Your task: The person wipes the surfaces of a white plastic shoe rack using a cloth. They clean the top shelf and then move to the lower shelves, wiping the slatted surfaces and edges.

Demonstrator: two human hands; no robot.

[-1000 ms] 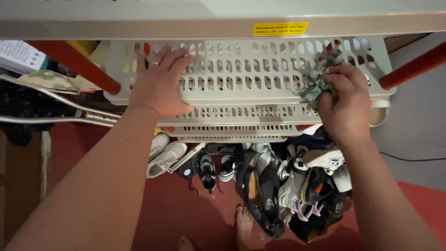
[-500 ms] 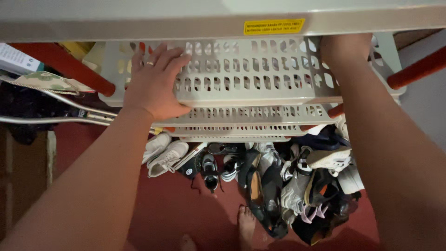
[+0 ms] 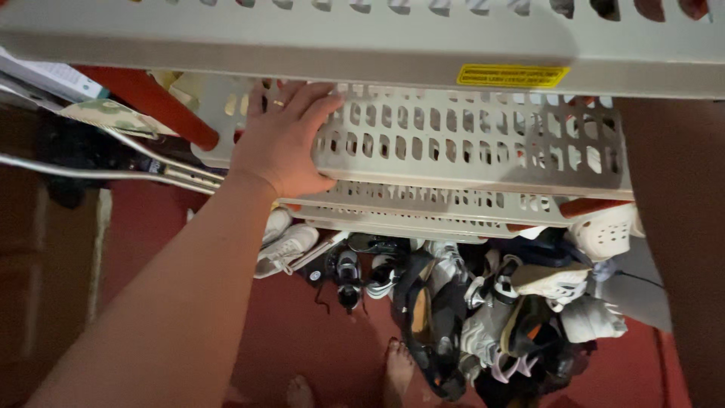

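Below the hands, a heap of shoes (image 3: 483, 310) is piled on the red floor (image 3: 317, 340), with bare toes (image 3: 396, 363) seen at its edge. Higher up, the left hand (image 3: 283, 143) is laid flat and spread wide on the slotted cream shelf (image 3: 453, 143), just as a second ago. The rag seen then in the right hand is no longer visible; only the right forearm (image 3: 680, 249) shows, reaching under the top shelf (image 3: 302, 45), so its grip cannot be told.

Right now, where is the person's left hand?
In the head view, the left hand lies flat on the left part of the slotted beige shelf, beside the red post, above the shoe pile.
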